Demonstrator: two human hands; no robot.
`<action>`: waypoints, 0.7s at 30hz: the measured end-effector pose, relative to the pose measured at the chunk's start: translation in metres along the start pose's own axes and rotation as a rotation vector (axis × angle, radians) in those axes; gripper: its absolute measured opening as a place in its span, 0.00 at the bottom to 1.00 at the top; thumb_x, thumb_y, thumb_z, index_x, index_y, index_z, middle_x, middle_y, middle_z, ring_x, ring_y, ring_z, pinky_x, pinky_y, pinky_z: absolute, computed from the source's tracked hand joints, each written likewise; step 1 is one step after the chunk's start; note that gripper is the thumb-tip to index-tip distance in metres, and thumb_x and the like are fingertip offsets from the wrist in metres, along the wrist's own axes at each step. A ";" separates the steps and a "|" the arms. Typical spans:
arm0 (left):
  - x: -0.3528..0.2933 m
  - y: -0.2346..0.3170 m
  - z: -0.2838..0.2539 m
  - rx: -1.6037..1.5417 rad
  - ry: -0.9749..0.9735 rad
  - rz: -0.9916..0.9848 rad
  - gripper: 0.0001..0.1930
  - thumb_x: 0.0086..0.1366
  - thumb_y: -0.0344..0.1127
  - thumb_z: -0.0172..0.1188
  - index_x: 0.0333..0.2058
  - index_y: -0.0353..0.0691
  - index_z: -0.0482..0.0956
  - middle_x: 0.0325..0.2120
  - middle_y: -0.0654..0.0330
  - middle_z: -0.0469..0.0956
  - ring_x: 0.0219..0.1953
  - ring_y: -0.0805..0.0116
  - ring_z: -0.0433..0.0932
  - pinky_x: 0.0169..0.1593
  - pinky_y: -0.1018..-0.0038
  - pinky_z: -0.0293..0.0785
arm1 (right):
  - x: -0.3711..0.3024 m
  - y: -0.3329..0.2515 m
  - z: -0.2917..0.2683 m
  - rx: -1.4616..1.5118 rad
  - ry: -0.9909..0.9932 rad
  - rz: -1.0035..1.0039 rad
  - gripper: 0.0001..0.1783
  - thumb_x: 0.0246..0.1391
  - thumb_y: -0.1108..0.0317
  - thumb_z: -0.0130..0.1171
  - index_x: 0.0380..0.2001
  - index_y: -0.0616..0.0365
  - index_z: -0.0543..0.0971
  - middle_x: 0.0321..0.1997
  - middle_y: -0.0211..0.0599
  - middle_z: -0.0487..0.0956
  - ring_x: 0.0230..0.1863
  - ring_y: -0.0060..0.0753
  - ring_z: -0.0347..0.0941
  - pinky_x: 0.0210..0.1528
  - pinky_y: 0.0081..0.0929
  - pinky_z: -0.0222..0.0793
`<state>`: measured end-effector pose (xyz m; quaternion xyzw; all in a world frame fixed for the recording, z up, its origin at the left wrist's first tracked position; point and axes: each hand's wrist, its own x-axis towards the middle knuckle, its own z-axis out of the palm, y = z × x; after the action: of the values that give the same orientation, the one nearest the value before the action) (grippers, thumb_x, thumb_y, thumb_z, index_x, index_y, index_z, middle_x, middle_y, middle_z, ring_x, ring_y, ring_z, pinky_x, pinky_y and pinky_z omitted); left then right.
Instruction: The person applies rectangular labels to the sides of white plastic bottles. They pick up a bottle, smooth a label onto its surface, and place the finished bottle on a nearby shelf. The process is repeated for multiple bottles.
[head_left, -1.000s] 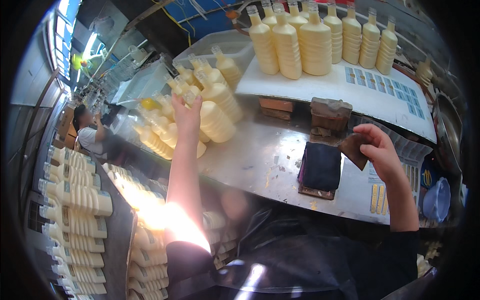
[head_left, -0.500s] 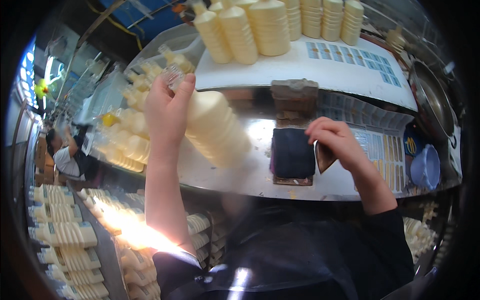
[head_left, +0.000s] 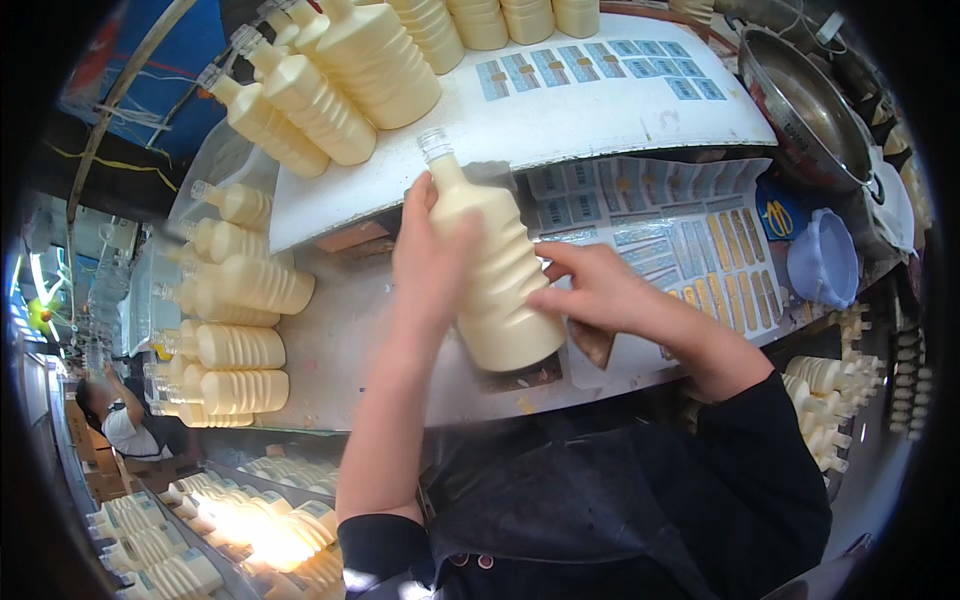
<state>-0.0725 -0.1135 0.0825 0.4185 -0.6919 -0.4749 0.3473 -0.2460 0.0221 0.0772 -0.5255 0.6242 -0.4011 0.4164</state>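
A cream-coloured ribbed bottle (head_left: 505, 280) with a clear threaded neck leans over the bench in front of me, neck up and tilted left. My left hand (head_left: 435, 265), partly blurred, is closed around its upper left side. My right hand (head_left: 600, 288) touches the bottle's right side with thumb and fingers. From under that hand juts a brown, flat, wedge-shaped piece (head_left: 592, 342), held against the palm. Behind the bottle, the dark padded block is mostly hidden; only part of its base (head_left: 530, 380) shows.
Sheets of labels (head_left: 730, 265) lie right of the bottle, with more on the raised white board (head_left: 620, 110). Several cream bottles stand on that board; others lie stacked left (head_left: 240, 345). A lilac basin (head_left: 822, 258) and a large pan (head_left: 808, 105) sit right. Another person (head_left: 130, 420) is far left.
My left hand has brought the bottle rightward over the block, turning it neck up; its grip moved from neck to body. My right hand now touches the bottle. The view has shifted.
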 end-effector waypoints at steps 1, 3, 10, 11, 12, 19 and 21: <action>-0.012 0.000 -0.001 0.060 -0.064 0.000 0.48 0.60 0.38 0.67 0.73 0.33 0.48 0.64 0.46 0.67 0.65 0.53 0.71 0.68 0.65 0.65 | 0.002 0.010 -0.017 -0.064 0.063 -0.017 0.21 0.57 0.59 0.66 0.49 0.61 0.83 0.42 0.44 0.87 0.41 0.38 0.84 0.46 0.32 0.79; -0.044 -0.015 0.005 -0.052 0.006 0.000 0.53 0.57 0.35 0.69 0.74 0.36 0.43 0.64 0.45 0.66 0.63 0.52 0.72 0.67 0.62 0.68 | 0.007 0.022 -0.059 -0.092 0.314 -0.098 0.09 0.60 0.66 0.63 0.36 0.58 0.88 0.35 0.32 0.87 0.34 0.25 0.81 0.40 0.27 0.78; -0.066 -0.006 0.006 -0.201 -0.051 -0.257 0.59 0.51 0.31 0.71 0.75 0.45 0.38 0.62 0.44 0.67 0.60 0.54 0.74 0.62 0.59 0.74 | -0.052 0.062 -0.364 -0.991 1.170 0.217 0.20 0.66 0.52 0.59 0.55 0.48 0.84 0.41 0.36 0.86 0.42 0.29 0.82 0.47 0.28 0.74; -0.065 -0.004 0.007 -0.175 -0.063 -0.246 0.59 0.53 0.34 0.72 0.75 0.43 0.38 0.62 0.45 0.66 0.60 0.54 0.73 0.63 0.59 0.73 | -0.068 0.076 -0.405 -1.070 1.154 0.288 0.21 0.65 0.52 0.58 0.55 0.47 0.84 0.43 0.40 0.86 0.44 0.32 0.82 0.49 0.31 0.74; -0.065 -0.002 0.007 -0.146 -0.071 -0.234 0.60 0.54 0.38 0.73 0.75 0.42 0.37 0.62 0.45 0.66 0.61 0.54 0.72 0.63 0.59 0.72 | -0.083 0.094 -0.443 -1.145 1.134 0.357 0.21 0.64 0.52 0.57 0.55 0.46 0.83 0.45 0.44 0.86 0.45 0.36 0.83 0.51 0.35 0.75; -0.077 -0.013 0.003 -0.175 -0.043 -0.212 0.56 0.55 0.30 0.66 0.76 0.40 0.37 0.65 0.45 0.63 0.64 0.55 0.70 0.66 0.61 0.68 | -0.091 0.169 -0.521 -1.057 0.916 0.646 0.35 0.59 0.54 0.66 0.63 0.64 0.75 0.57 0.49 0.81 0.54 0.39 0.80 0.56 0.29 0.72; -0.082 -0.023 0.003 -0.215 -0.051 -0.191 0.54 0.56 0.32 0.64 0.76 0.39 0.39 0.67 0.45 0.62 0.65 0.54 0.68 0.68 0.61 0.65 | -0.091 0.169 -0.520 -0.627 0.649 0.575 0.34 0.59 0.49 0.66 0.60 0.63 0.77 0.47 0.42 0.83 0.46 0.32 0.79 0.47 0.25 0.73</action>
<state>-0.0358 -0.0421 0.0529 0.4309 -0.6026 -0.5875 0.3256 -0.7804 0.1661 0.1000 -0.2813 0.9296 -0.2070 0.1180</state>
